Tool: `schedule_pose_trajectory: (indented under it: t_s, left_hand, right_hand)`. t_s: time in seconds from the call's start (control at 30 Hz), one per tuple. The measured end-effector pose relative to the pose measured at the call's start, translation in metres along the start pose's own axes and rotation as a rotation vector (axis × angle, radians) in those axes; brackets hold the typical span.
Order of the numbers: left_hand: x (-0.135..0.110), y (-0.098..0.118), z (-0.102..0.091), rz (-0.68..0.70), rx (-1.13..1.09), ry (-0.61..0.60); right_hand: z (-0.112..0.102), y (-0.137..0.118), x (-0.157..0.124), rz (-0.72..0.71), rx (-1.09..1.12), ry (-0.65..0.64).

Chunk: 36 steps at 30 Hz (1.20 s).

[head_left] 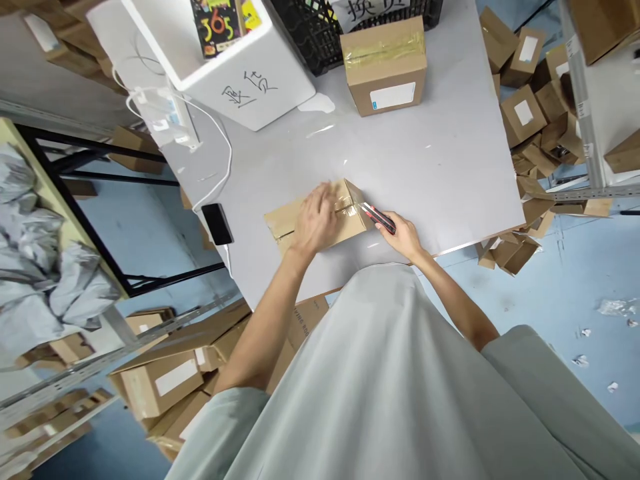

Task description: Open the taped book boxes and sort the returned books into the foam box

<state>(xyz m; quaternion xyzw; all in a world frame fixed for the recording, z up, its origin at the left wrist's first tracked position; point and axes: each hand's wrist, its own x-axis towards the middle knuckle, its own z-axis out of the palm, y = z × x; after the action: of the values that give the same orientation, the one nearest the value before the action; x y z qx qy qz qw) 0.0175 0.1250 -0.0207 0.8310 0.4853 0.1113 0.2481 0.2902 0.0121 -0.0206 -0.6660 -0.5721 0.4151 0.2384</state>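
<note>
I have the small cardboard box [350, 230] as my landmark: it lies on the grey table [450, 153], with the table's near edge just this side of it. Clear tape shows along its top seam and at its right end. The left hand [316, 220] lies palm down over the top of the box; its fingertips are blurred, so I cannot tell whether they are spread or pinching anything. Just right of the box, the right hand [399, 233] is closed around the handle of a red and black knife [379, 217]. The knife's tip points at the taped end of the box, but I cannot tell whether it touches.

Beyond the box I see a larger box [384, 75] with yellowish tape and a white label, with a black crate [311, 43] behind it. Beyond the box to the left stands a white tub [247, 87] with black handwriting on its side. To the left of the box lies a dark phone [217, 224], beside a white cable [231, 150]. Well right of the box, I make out a heap of cartons [524, 113] past the table.
</note>
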Motion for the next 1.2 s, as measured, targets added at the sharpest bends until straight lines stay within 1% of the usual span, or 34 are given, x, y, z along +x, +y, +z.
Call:
schedule_pose_trajectory:
  t_s: [0.13,0.23,0.3,0.37,0.5,0.63,0.77,0.87,1.0,1.1,1.2]
  left_hand:
    - [-0.023,0.01,0.014,-0.037,-0.033,0.062]
    - [-0.034,0.022,0.02,-0.069,-0.036,0.095]
    - [-0.038,0.031,0.022,-0.064,-0.024,0.089]
    - [-0.04,0.036,0.022,-0.043,-0.011,0.053]
    - [-0.04,0.033,0.021,-0.018,-0.015,-0.001]
    - [-0.04,0.024,0.024,-0.013,-0.028,0.012]
    - [-0.041,0.023,0.028,0.012,-0.035,0.028]
    - [-0.041,0.025,0.029,-0.012,-0.036,0.014]
    - [-0.042,0.025,0.03,-0.035,-0.052,0.008]
    - [-0.045,0.026,0.034,-0.012,-0.051,0.011]
    - [-0.047,0.033,0.039,0.008,-0.035,0.0]
  right_hand:
    - [-0.006,0.0,0.0,0.036,-0.008,0.022]
    - [-0.01,0.0,-0.001,-0.004,0.01,0.012]
    - [-0.013,0.0,0.001,-0.047,-0.001,0.001]
    - [-0.017,0.001,0.006,-0.084,-0.037,-0.02]
    - [-0.028,0.002,0.019,-0.155,-0.132,-0.091]
    - [-0.036,-0.002,0.027,-0.188,-0.225,-0.159]
    - [-0.036,-0.007,0.031,-0.204,-0.29,-0.192]
    - [-0.035,-0.008,0.028,-0.209,-0.32,-0.216]
    - [-0.034,-0.008,0.016,-0.204,-0.362,-0.235]
    - [-0.036,-0.005,0.004,-0.205,-0.386,-0.219]
    - [-0.041,-0.002,-0.006,-0.202,-0.353,-0.169]
